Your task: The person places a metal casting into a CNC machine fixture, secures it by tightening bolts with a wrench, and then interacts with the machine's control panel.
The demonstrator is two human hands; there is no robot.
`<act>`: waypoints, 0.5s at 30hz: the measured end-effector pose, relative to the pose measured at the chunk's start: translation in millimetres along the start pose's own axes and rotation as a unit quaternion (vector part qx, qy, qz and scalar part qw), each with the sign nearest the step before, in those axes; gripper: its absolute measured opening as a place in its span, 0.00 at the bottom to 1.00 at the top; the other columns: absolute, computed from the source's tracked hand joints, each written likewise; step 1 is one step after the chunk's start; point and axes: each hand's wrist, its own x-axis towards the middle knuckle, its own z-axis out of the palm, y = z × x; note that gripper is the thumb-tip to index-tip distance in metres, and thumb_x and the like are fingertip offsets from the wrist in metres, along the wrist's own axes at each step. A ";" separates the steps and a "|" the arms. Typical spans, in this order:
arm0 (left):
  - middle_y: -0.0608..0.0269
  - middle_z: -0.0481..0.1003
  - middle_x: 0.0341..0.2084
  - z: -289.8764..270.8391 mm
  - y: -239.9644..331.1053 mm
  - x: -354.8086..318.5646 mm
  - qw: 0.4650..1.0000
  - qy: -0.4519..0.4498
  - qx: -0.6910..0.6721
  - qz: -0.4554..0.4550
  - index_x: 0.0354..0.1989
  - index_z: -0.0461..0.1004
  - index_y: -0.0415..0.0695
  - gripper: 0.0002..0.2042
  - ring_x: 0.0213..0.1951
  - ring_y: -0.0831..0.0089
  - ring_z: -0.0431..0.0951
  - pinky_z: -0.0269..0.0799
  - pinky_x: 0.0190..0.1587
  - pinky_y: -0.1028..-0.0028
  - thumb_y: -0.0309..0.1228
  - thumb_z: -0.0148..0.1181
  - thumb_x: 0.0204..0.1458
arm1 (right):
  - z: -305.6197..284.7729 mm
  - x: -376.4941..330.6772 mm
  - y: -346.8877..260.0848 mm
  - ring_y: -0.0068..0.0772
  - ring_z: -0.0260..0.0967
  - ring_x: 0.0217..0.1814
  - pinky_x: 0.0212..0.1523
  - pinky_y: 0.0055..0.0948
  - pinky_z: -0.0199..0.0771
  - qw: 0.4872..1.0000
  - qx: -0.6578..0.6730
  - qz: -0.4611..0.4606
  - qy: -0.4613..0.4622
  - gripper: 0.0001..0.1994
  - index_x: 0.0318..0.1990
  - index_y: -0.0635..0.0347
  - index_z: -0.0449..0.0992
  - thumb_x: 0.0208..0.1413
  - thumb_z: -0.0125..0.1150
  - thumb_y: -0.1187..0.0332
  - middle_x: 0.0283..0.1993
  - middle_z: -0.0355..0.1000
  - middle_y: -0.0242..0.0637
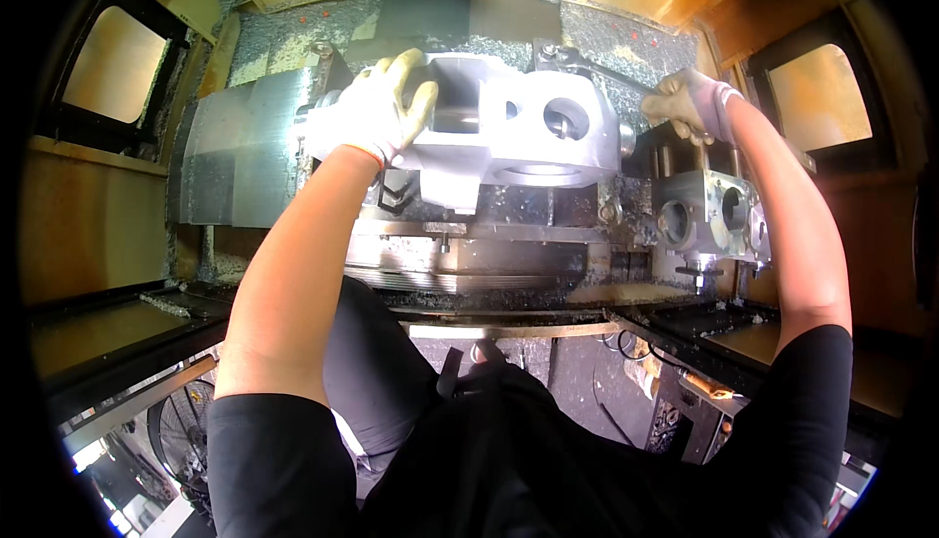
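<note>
We are reaching into a machine enclosure with both gloved hands. Our left hand (377, 108) is wrapped over the left end of a large grey metal casting (509, 132), fingers curled around its upper edge and pressed onto it. The casting sits on the fixture (469, 245) at the middle of the scene, far from us, its round bores facing us and slightly right.

Our right hand (690, 103) is closed in a fist around the end of a wrench (597, 64), whose dark handle runs left from the fist to a bolt or clamp on top of the casting's right shoulder. A second, smaller block (709, 210) with round holes stands lower down to the right, just beside the fixture and below our right hand. Metal chips lie scattered over the far wall and the ledge.

We judge that we are at the clamping step: one hand steadies the casting while the other works the fastener. Whether it is being tightened or loosened, we cannot tell. The next move calls for a firm, even turn on the wrench, keeping it seated on the fastener, with our left hand bracing the casting so that it does not shift on its seat.
</note>
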 end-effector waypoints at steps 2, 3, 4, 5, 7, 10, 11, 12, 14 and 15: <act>0.49 0.79 0.57 0.8 -1.2 0.2 1.000 0.002 -0.002 -0.001 0.67 0.72 0.53 0.28 0.58 0.48 0.79 0.75 0.63 0.56 0.52 0.57 0.62 | -2.2 11.1 6.4 0.22 0.60 0.12 0.13 0.29 0.59 0.999 0.016 -0.038 -0.003 0.18 0.41 0.59 0.83 0.65 0.68 0.51 0.16 0.67 0.30; 0.49 0.79 0.57 0.7 -2.2 0.3 1.000 0.001 -0.011 -0.002 0.67 0.73 0.53 0.28 0.58 0.47 0.79 0.75 0.63 0.56 0.52 0.57 0.62 | -1.9 18.3 8.9 0.23 0.60 0.12 0.13 0.29 0.59 0.998 0.028 -0.052 0.000 0.19 0.40 0.59 0.83 0.65 0.68 0.50 0.16 0.67 0.31; 0.49 0.79 0.57 0.6 -3.0 -0.2 1.000 0.000 -0.010 -0.001 0.67 0.73 0.53 0.28 0.58 0.47 0.79 0.75 0.63 0.56 0.52 0.57 0.62 | -1.3 24.3 11.4 0.24 0.60 0.11 0.13 0.30 0.59 0.997 0.039 -0.067 0.004 0.19 0.40 0.60 0.83 0.65 0.68 0.50 0.16 0.67 0.31; 0.49 0.79 0.57 0.6 -3.3 -0.7 1.000 -0.001 -0.009 0.000 0.67 0.73 0.53 0.28 0.58 0.47 0.79 0.75 0.63 0.56 0.52 0.57 0.62 | 0.1 29.4 15.0 0.24 0.61 0.12 0.13 0.29 0.59 0.996 0.046 -0.070 0.003 0.20 0.39 0.59 0.83 0.64 0.68 0.49 0.16 0.66 0.31; 0.49 0.79 0.57 0.1 -2.5 -0.2 1.000 -0.002 -0.006 -0.004 0.67 0.73 0.53 0.28 0.58 0.47 0.79 0.75 0.63 0.56 0.53 0.56 0.62 | 2.5 36.9 15.0 0.23 0.62 0.12 0.13 0.28 0.60 0.995 0.059 -0.081 -0.002 0.20 0.35 0.58 0.82 0.63 0.67 0.48 0.15 0.66 0.31; 0.48 0.78 0.58 -0.7 -1.4 -1.2 1.000 -0.009 -0.015 -0.011 0.67 0.72 0.52 0.28 0.58 0.46 0.79 0.75 0.63 0.55 0.52 0.56 0.63 | 5.7 34.6 5.7 0.25 0.63 0.14 0.15 0.30 0.63 0.997 0.031 -0.067 -0.003 0.24 0.40 0.61 0.83 0.66 0.65 0.45 0.17 0.67 0.32; 0.46 0.77 0.58 -1.7 -2.9 -1.4 1.000 -0.015 -0.025 -0.012 0.68 0.71 0.52 0.28 0.58 0.44 0.78 0.74 0.63 0.54 0.52 0.58 0.63 | 8.0 30.7 0.4 0.25 0.63 0.15 0.16 0.30 0.63 0.998 0.020 -0.062 0.004 0.24 0.40 0.61 0.83 0.66 0.65 0.44 0.17 0.67 0.32; 0.45 0.77 0.59 -2.4 -3.8 -1.2 0.999 -0.019 -0.035 -0.012 0.68 0.71 0.52 0.28 0.59 0.43 0.78 0.74 0.64 0.54 0.51 0.59 0.63 | 8.7 24.9 -6.1 0.25 0.63 0.15 0.16 0.30 0.64 0.998 0.007 -0.056 0.014 0.25 0.40 0.61 0.83 0.66 0.64 0.43 0.17 0.67 0.32; 0.45 0.77 0.59 -2.6 -5.5 -2.7 0.999 -0.019 -0.027 -0.014 0.68 0.71 0.52 0.28 0.59 0.43 0.78 0.73 0.64 0.54 0.51 0.58 0.63 | 10.0 20.7 -10.7 0.24 0.63 0.16 0.18 0.30 0.65 0.998 -0.012 -0.050 0.025 0.25 0.40 0.61 0.83 0.66 0.64 0.43 0.17 0.67 0.31; 0.45 0.77 0.59 -2.8 -5.2 -1.8 0.999 -0.017 -0.024 -0.013 0.69 0.71 0.51 0.29 0.59 0.43 0.77 0.73 0.64 0.54 0.52 0.58 0.63 | 8.6 20.5 -9.7 0.24 0.63 0.17 0.19 0.30 0.66 0.998 -0.020 -0.048 0.029 0.25 0.40 0.61 0.83 0.66 0.64 0.42 0.18 0.67 0.31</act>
